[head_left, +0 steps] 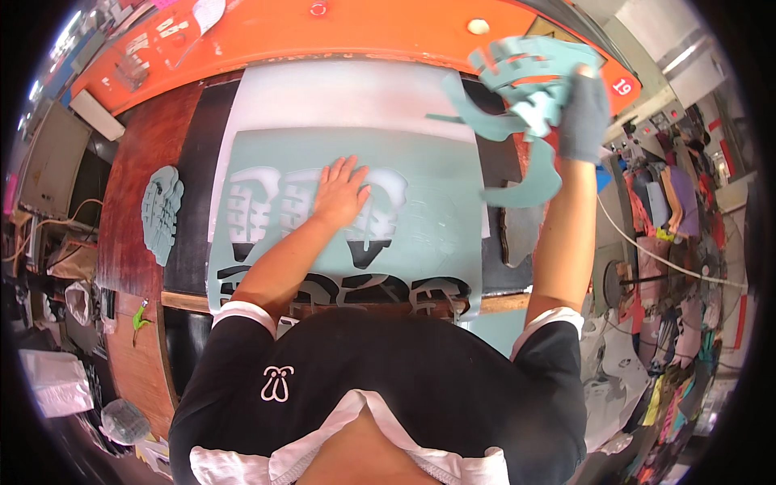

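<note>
My bare left hand (341, 194) lies with spread fingers on a teal sheet (440, 234), among openings cut in the shape of shoe uppers. The sheet rests on a white board (339, 93), and its near end reaches the table's front edge. Raised at the upper right, my right hand (584, 121) wears a grey glove and grips several cut teal pieces (525, 73). They have slotted, strap-like shapes, and curved strips (533, 178) hang below them. The glove is slightly blurred, so its exact finger hold is hard to see.
An orange machine beam (388, 28) spans the far side. On the brown wooden surface at left lies a stack of cut teal pieces (162, 210). A dark flat piece (521, 230) sits right of the sheet. Coloured scraps (671, 347) and a white cable (647, 250) are farther right.
</note>
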### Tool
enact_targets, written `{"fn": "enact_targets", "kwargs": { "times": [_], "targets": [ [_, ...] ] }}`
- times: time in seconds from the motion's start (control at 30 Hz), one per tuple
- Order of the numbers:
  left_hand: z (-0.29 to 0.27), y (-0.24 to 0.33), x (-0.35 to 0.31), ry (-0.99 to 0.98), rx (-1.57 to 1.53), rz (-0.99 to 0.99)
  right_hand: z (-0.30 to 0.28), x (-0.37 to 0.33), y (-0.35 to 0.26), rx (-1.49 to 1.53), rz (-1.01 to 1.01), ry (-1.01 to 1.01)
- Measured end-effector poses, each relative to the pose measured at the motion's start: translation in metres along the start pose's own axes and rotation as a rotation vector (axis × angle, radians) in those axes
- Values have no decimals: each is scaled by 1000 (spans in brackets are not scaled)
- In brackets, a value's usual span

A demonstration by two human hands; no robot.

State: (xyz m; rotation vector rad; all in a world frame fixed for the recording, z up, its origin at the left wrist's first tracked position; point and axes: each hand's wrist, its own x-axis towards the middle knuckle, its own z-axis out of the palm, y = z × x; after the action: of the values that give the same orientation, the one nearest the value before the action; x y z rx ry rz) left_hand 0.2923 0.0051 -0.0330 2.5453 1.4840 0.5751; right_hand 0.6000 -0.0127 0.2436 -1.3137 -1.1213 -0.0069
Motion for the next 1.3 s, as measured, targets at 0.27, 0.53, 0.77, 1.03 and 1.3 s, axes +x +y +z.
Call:
{"fn": "enact_targets", "kwargs": {
  "times": [0.27, 0.53, 0.77, 1.03, 1.3],
  "targets": [
    [-23, 15, 0, 82, 59, 12, 3, -21, 54, 74, 178, -328],
    [-36, 114, -111, -1073, -1470, -644, -32, -190, 87, -167, -407, -688],
    [-7, 123, -122, -857, -1779, -1079, -47, -261, 116, -67, -389, -654],
    [-5, 139, -136, -338, -1037, -522, -49, -272, 112, -51, -174, -691],
    [-2, 131, -112, -666, -2189, -706, -47, -275, 107, -17, -160, -716]
  ]
}}
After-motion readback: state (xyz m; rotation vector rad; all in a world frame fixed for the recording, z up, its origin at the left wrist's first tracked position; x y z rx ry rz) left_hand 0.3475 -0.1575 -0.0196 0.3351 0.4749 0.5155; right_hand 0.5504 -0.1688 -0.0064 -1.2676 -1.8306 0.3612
